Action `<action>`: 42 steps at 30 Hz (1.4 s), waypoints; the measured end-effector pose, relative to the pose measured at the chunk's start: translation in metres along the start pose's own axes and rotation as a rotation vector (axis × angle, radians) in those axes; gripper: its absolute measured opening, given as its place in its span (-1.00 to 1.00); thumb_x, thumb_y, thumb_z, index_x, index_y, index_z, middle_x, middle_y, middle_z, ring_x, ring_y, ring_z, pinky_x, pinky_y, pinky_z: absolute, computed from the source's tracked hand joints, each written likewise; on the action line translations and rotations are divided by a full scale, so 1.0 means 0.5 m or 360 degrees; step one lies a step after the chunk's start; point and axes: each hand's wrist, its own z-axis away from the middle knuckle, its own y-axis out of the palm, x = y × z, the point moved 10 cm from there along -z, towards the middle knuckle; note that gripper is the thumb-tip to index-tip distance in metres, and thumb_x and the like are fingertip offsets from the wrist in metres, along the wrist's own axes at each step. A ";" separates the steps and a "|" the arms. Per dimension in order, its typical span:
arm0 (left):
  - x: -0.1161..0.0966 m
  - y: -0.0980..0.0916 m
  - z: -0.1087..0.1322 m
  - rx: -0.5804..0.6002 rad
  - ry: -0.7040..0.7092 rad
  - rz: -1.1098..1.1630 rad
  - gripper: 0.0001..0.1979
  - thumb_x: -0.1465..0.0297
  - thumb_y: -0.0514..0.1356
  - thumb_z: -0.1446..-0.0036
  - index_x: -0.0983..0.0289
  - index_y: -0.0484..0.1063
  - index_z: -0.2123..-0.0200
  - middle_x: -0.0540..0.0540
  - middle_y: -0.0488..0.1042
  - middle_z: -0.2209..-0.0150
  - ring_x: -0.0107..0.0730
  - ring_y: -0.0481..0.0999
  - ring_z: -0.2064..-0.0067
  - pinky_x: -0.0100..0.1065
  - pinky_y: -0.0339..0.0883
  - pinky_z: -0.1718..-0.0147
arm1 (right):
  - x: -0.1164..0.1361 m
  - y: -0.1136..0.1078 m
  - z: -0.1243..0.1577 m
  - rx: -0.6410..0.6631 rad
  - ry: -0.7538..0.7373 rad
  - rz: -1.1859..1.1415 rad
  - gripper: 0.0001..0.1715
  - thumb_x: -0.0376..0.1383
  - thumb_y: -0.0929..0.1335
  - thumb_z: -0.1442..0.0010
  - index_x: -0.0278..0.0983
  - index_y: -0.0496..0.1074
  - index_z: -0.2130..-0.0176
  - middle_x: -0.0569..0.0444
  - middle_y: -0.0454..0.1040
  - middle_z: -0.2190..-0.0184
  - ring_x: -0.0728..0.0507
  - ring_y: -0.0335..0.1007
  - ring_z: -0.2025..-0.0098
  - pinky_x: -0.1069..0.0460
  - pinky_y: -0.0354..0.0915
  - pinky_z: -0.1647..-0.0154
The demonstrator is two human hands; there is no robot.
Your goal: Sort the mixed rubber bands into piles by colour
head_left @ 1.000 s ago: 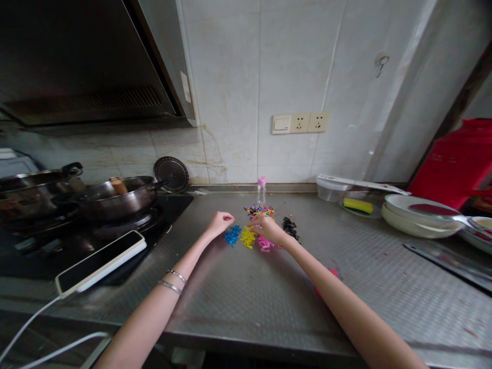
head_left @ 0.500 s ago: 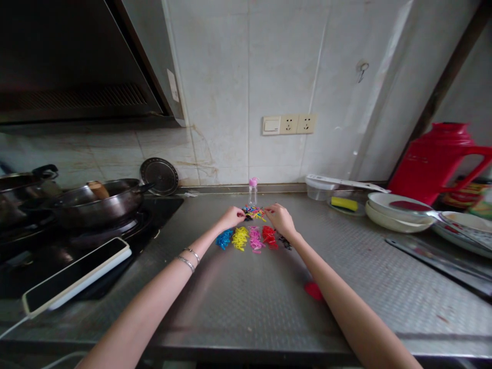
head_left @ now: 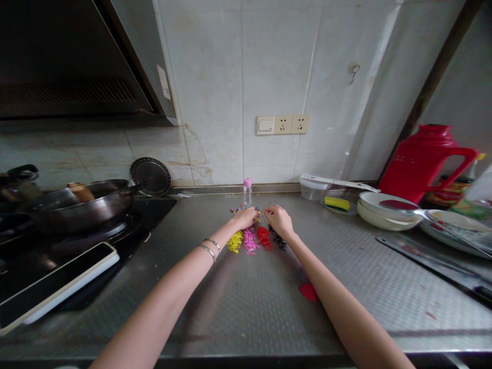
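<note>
My left hand reaches over the mixed-colour pile, covering most of it. Its fingers point right and look closed; anything in them is too small to make out. A short gap to the right, my right hand is curled with fingertips pinched together, their contents unclear. Below the hands lie sorted heaps of small bands, like tiny rubber bands: yellow bands, pink bands, red bands and black bands. My left forearm hides the blue heap. Behind the mixed pile stands a clear bottle with a pink cap.
At left are a stove with a steel pan and a white-edged device. A red heart-shaped piece lies by my right forearm. Bowls, a knife, a yellow sponge and a red thermos stand right.
My left hand has moved right across the mixed pile, closer to my right hand, and its forearm now covers the blue heap. The view has shifted slightly right.
</note>
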 end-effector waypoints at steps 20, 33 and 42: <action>0.053 -0.038 0.035 -0.0146 0.0120 0.0422 -0.82 0.47 0.07 0.08 0.34 0.48 0.46 0.10 0.45 0.43 -0.44 0.39 0.40 -0.49 0.17 0.42 | -0.013 0.015 0.002 0.0071 0.0030 0.0006 -0.72 -0.20 0.19 -0.10 -0.16 0.44 0.29 0.10 0.41 0.33 -0.01 0.29 0.31 0.16 0.10 0.43; 0.113 -0.012 0.132 0.0004 -0.0081 0.0971 -0.77 0.42 0.13 0.16 0.39 0.51 0.41 0.10 0.50 0.46 -0.44 0.40 0.43 -0.49 0.20 0.44 | -0.010 0.023 0.005 0.0130 0.0018 0.0024 -0.70 -0.19 0.19 -0.11 -0.17 0.44 0.28 0.08 0.42 0.30 -0.03 0.29 0.29 0.16 0.12 0.40; 0.244 -0.037 0.170 -0.0409 -0.0491 0.1249 -0.79 0.37 0.14 0.16 0.38 0.50 0.48 0.13 0.51 0.45 -0.39 0.43 0.39 -0.43 0.23 0.36 | 0.000 0.032 0.011 0.0175 0.0022 0.0017 -0.71 -0.19 0.20 -0.10 -0.18 0.45 0.28 0.07 0.42 0.29 -0.04 0.30 0.26 0.14 0.14 0.34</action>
